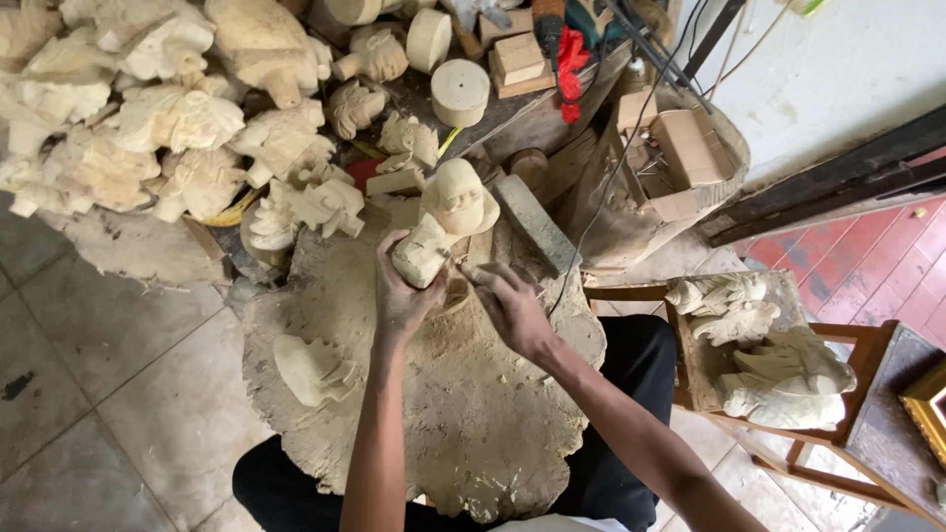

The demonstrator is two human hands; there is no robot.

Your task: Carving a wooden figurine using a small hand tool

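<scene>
Left hand [399,296] grips wooden carving [448,222]; right hand [512,305] beside.

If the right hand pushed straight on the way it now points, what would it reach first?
Most likely the pale wooden carving that the left hand grips: the right hand points up-left at its lower end, already nearly touching it.

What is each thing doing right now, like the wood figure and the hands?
Pale rounded wooden figure: tilted on the slab, gripped at its base.
Left hand: closed around the figure.
Right hand: holding a thin tool, tip at the figure.
Rough wooden work slab: dusty, lying flat.
Small pale carving: lying loose, untouched.
</scene>
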